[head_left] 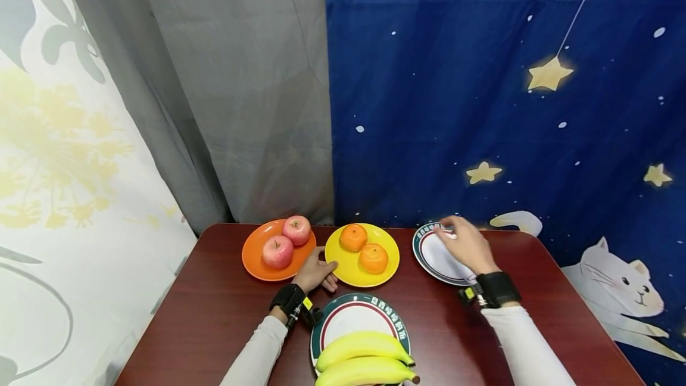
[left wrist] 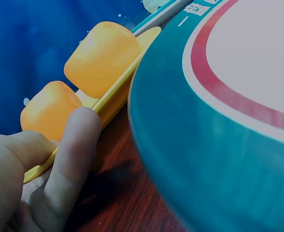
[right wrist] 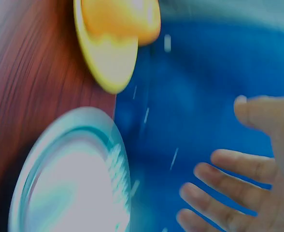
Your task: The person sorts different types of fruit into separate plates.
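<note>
My left hand point(head_left: 317, 270) pinches the left rim of a yellow plate point(head_left: 343, 270), thumb above and fingers under the edge. Two mandarins point(head_left: 373, 258) lie on that plate; the left wrist view shows the pinch close up beside a mandarin point(left wrist: 103, 60). Over the right side of a white plate with a dark green patterned rim point(head_left: 439, 258) hovers my right hand point(head_left: 468, 244), its fingers spread and holding nothing in the right wrist view. That plate point(right wrist: 74, 188) bears no food.
An orange plate point(head_left: 257, 264) with two apples point(head_left: 278, 252) stands to the left. In front, a larger green-rimmed plate point(head_left: 351, 317) carries bananas point(head_left: 364, 347). The table's back edge runs along grey and blue curtains point(head_left: 482, 106).
</note>
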The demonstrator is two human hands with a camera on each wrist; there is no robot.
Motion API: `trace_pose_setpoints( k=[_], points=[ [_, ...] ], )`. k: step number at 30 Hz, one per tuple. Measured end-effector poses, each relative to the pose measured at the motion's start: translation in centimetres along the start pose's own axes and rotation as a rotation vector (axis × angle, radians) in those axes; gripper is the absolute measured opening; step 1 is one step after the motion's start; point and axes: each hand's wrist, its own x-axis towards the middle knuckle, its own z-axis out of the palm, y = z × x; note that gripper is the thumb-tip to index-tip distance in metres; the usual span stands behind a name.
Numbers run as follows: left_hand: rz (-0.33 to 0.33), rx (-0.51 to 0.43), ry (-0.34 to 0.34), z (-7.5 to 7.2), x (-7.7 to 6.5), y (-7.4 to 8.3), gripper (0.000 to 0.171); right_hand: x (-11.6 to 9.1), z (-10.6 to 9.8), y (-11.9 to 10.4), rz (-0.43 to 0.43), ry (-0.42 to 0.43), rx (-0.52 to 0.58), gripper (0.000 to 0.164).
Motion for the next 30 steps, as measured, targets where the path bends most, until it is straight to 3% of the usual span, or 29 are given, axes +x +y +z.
trace_pose_setpoints(
  k=[4, 9, 18, 25, 27, 30],
  points=[
    [0.006, -0.012, -0.008, 0.0, 0.0, -0.5, 0.065, -2.2, -0.2, 5.8, 0.224, 0.029, 0.005, 0.051],
    [0.004, -0.015, -0.003, -0.2, 0.1, -0.7, 0.065, -4.1, 0.9, 9.7, 0.373, -0.106, 0.065, 0.067],
    [-0.026, -0.024, -0.030, -0.2, 0.1, 0.1, 0.068, -4.1, 1.4, 10.7, 0.434, -0.111, 0.187, 0.068],
    [-0.104, -0.039, -0.071, -1.8, -1.2, 1.8, 0.074, -4.0, 1.7, 10.8, 0.447, -0.126, 0.215, 0.069],
    [-0.072, 0.020, -0.055, -2.3, -2.0, 2.9, 0.068, -4.2, 1.8, 10.9, 0.441, -0.118, 0.217, 0.069],
    [0.049, 0.154, -0.014, -2.3, -3.7, 4.8, 0.052, -4.5, 1.8, 11.2, 0.436, -0.107, 0.208, 0.069]
  ],
)
